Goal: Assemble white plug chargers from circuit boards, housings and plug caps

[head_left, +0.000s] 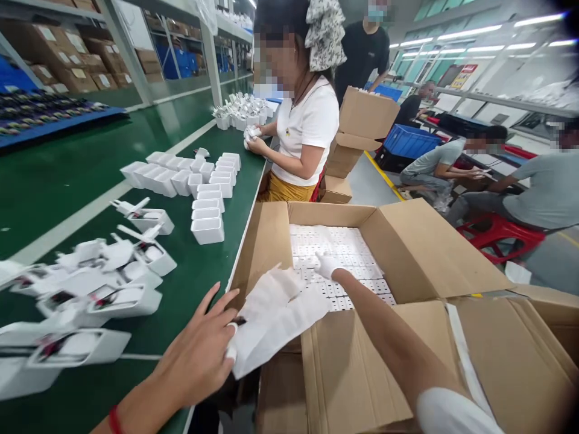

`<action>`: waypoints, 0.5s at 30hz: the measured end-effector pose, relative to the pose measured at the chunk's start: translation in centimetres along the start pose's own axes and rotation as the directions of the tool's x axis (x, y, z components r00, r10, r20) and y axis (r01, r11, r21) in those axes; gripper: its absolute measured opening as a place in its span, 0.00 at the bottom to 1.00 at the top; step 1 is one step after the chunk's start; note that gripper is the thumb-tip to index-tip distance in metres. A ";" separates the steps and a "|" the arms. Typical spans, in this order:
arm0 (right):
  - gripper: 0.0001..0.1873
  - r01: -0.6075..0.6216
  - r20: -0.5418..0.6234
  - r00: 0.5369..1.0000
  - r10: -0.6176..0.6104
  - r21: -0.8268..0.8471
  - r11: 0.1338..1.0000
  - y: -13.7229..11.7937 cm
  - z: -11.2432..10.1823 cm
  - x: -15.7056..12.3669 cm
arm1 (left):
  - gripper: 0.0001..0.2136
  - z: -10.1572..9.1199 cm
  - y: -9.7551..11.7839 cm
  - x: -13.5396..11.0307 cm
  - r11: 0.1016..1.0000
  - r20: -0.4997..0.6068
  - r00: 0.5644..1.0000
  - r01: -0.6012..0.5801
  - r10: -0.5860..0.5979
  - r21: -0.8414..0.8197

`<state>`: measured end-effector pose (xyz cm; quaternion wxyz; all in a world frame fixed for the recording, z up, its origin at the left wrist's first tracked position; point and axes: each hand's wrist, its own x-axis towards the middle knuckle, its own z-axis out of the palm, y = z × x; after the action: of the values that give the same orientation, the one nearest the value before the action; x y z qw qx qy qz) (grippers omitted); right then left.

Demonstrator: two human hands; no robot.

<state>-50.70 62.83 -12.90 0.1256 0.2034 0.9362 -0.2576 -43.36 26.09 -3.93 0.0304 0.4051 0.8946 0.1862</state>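
My left hand (pixel 201 349) rests at the green table's near edge, its finger and thumb pinched on a white foam sheet (pixel 275 316) that lies over the corner of an open cardboard box (pixel 420 253). My right hand (pixel 326 265), in a white glove, reaches down into the box. It touches the layer of small white items (pixel 344 247) packed inside. Whether its fingers grip one of them is hidden.
Open white cartons (pixel 90 289) and rows of small white boxes (pixel 205 199) cover the green table (pixel 54 181). A person in a white shirt (pixel 307 132) works farther along it. More cardboard boxes (pixel 362 120), a blue crate (pixel 409 141), a red stool (pixel 497 232) and seated people fill the right.
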 end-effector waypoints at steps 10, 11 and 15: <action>0.19 -0.024 -0.015 1.000 0.021 -0.185 0.982 2.6 7.7 8.9 | 0.08 2.2 -1.6 -0.3 0.993 -0.236 0.967 -0.112 0.099 -0.044; 0.18 -0.027 -0.029 0.999 0.022 -0.184 0.982 3.0 7.9 9.1 | 0.09 2.4 -1.7 -0.3 0.992 -0.257 0.961 -0.116 0.102 -0.043; 0.18 -0.043 -0.121 0.992 0.021 -0.184 0.982 3.5 7.2 9.7 | 0.10 3.1 -2.5 -0.5 0.992 -0.265 0.960 -0.106 0.084 -0.070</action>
<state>-56.82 64.79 -23.69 0.0923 0.2209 0.9586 -0.1541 -44.17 25.18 -7.79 -0.0801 0.4180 0.8616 0.2767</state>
